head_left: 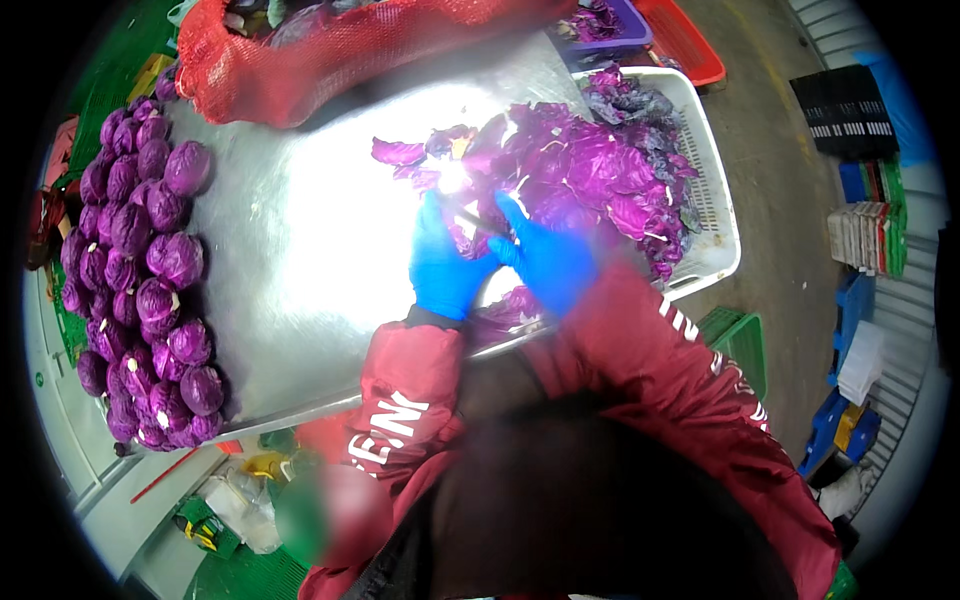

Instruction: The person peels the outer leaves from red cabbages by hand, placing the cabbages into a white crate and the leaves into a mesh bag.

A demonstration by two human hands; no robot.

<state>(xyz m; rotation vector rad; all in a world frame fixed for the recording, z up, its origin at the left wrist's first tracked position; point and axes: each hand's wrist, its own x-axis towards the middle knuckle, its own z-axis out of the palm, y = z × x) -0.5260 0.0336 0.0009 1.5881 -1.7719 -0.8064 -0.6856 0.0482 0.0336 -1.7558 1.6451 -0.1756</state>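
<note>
Both gloved hands, left [440, 262] and right [545, 262], meet over glare; grip unclear; purple cabbage leaves [590, 175] lie loose, white-veined.

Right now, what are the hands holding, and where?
Both gloved hands, left and right, close around a cabbage from its sides; glare hides the exact grip.

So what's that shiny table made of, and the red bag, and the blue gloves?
The table looks like bare metal, likely steel: grey, smooth, with a bright white glare. The red bag is open mesh netting, probably plastic; dark shapes show through it. The gloves on the left hand and right hand look like thin rubbery blue material.
</note>
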